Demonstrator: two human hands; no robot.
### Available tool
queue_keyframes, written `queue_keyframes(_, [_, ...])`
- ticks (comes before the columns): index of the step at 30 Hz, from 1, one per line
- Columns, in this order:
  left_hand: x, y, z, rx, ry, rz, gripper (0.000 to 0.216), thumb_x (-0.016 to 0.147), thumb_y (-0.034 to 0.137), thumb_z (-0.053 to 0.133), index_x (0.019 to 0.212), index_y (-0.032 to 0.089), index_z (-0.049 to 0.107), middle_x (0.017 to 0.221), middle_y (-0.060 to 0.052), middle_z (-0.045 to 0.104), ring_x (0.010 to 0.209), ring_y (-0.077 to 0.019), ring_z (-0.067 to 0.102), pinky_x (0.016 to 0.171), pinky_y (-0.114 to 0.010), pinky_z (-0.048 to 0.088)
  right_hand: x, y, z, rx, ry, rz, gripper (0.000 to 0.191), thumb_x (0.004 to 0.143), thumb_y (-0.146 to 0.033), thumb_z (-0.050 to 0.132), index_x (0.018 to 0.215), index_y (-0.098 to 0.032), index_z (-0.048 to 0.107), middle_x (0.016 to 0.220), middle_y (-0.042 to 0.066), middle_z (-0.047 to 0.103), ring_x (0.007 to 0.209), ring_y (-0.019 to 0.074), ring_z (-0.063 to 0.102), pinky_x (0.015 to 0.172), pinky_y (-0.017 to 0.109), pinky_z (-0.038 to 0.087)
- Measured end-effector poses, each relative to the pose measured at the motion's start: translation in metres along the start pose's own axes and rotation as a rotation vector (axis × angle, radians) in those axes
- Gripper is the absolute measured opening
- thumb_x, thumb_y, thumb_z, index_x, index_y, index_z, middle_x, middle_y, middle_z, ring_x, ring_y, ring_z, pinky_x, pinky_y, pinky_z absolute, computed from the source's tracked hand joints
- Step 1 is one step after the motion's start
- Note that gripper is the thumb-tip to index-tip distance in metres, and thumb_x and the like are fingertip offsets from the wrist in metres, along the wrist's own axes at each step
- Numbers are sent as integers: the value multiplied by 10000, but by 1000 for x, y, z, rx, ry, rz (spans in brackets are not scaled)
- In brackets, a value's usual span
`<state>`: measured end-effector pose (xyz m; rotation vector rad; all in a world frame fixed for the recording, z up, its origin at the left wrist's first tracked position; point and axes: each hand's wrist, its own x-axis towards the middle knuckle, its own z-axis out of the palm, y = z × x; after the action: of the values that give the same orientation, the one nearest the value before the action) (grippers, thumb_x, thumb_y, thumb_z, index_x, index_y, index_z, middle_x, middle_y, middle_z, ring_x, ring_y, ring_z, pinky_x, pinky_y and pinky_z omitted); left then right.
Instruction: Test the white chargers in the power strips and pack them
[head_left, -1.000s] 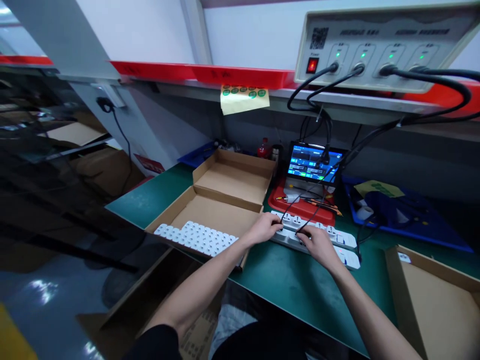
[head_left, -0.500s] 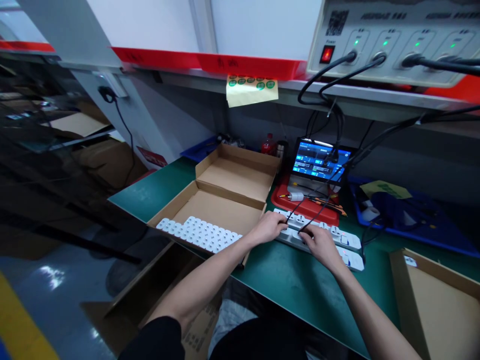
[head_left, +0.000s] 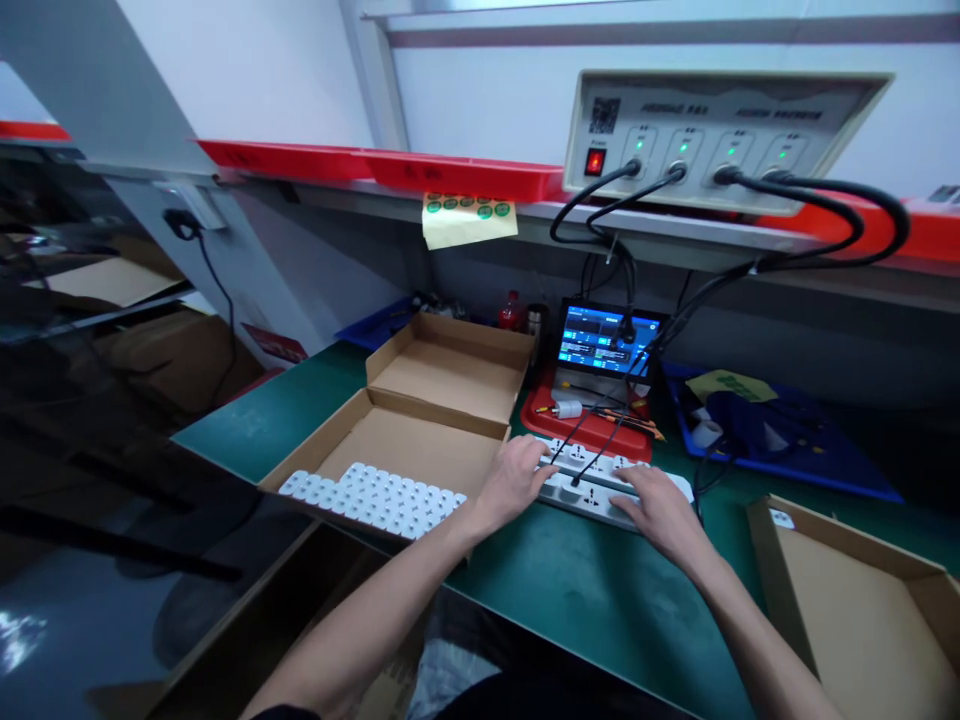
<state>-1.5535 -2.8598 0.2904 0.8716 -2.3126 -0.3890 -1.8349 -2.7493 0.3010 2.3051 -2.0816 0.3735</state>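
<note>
Two white power strips (head_left: 581, 478) lie side by side on the green bench, with thin black leads plugged into them. My left hand (head_left: 514, 478) rests on their left end, fingers curled over the edge. My right hand (head_left: 660, 510) lies over their right end, fingers bent down onto the nearer strip. To the left, an open cardboard box (head_left: 409, 440) holds several rows of white socket parts (head_left: 371, 497) along its near side.
A small lit screen (head_left: 606, 340) stands on a red tray (head_left: 592, 425) behind the strips. A beige tester (head_left: 712, 130) with green lights and black cables sits on the shelf. Another cardboard box (head_left: 862, 600) lies right; a blue tray (head_left: 780, 440) behind.
My right hand has slid right along the strips to their far end. The left hand stays at the left end. The camera has tilted up a little.
</note>
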Motion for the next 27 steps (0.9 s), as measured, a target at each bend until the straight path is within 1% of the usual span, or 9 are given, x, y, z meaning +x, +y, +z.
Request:
queue_keyframes(2, [-3, 21, 8, 68, -20, 105, 154, 1096, 303, 592, 1118, 184, 687, 1111, -122, 727, 1056, -287, 667, 950, -405, 548, -15, 19, -5, -70, -68, 45, 390, 970, -288, 715, 1351, -207, 703, 1316, 157, 766, 1214, 355, 689, 1020, 451, 523])
queue_keyframes(5, [0, 58, 30, 122, -208, 288, 153, 1078, 222, 548, 1167, 177, 664, 1132, -144, 724, 1061, -302, 680, 919, -416, 579, -29, 33, -2, -108, -160, 120, 280, 962, -250, 682, 1238, -228, 723, 1200, 119, 802, 1106, 319, 739, 899, 368, 528])
queue_keyframes(8, [15, 84, 58, 166, -350, 303, 277, 965, 107, 593, 1234, 142, 650, 1168, -173, 736, 1078, -327, 713, 901, -425, 607, -34, 34, 1, -109, -178, 126, 196, 996, -255, 611, 1152, -229, 729, 1129, 107, 814, 1053, 303, 768, 844, 341, 532])
queue_keyframes(11, [31, 91, 79, 159, -427, 243, 350, 906, 92, 628, 1250, 129, 680, 1181, -179, 762, 1068, -350, 749, 902, -441, 626, -37, 35, -6, -82, -65, 127, 255, 1025, -315, 564, 1192, -220, 731, 1184, 133, 814, 1071, 321, 780, 879, 380, 574])
queue_keyframes(14, [40, 90, 84, 121, -482, 236, 341, 881, 96, 656, 1214, 138, 714, 1169, -169, 779, 1053, -355, 763, 922, -446, 628, -43, 38, -25, 13, 119, 121, 409, 1061, -469, 519, 1323, -225, 715, 1327, 156, 784, 1162, 345, 769, 971, 439, 602])
queue_keyframes(16, [42, 90, 77, 78, -442, 240, 330, 892, 89, 642, 1212, 127, 714, 1181, -178, 769, 1082, -359, 753, 945, -453, 622, -49, 35, -40, 104, 161, 92, 455, 1065, -520, 506, 1354, -242, 720, 1363, 147, 774, 1191, 347, 764, 1004, 453, 611])
queue_keyframes(20, [38, 97, 49, -225, -211, 159, 346, 1056, 196, 529, 1352, 148, 703, 1257, -167, 749, 1188, -316, 719, 1060, -456, 590, -59, 15, -56, 328, 170, 114, 514, 1036, -635, 584, 1371, -272, 727, 1306, 121, 801, 1142, 332, 785, 967, 422, 651])
queue_keyframes(24, [19, 101, 36, -766, -41, -49, 391, 1089, 352, 579, 1421, 199, 716, 1379, -124, 758, 1255, -266, 718, 1147, -424, 564, -59, -7, -46, 556, 207, 201, 619, 918, -755, 735, 1300, -268, 723, 1155, 110, 827, 999, 312, 819, 849, 373, 698])
queue_keyframes(27, [-2, 94, 40, -988, 11, -170, 609, 983, 481, 759, 1516, 202, 659, 1404, -127, 754, 1225, -288, 735, 1090, -436, 602, -53, -25, -32, 618, 239, 188, 616, 895, -757, 768, 1271, -273, 719, 1105, 100, 825, 943, 300, 818, 839, 368, 696])
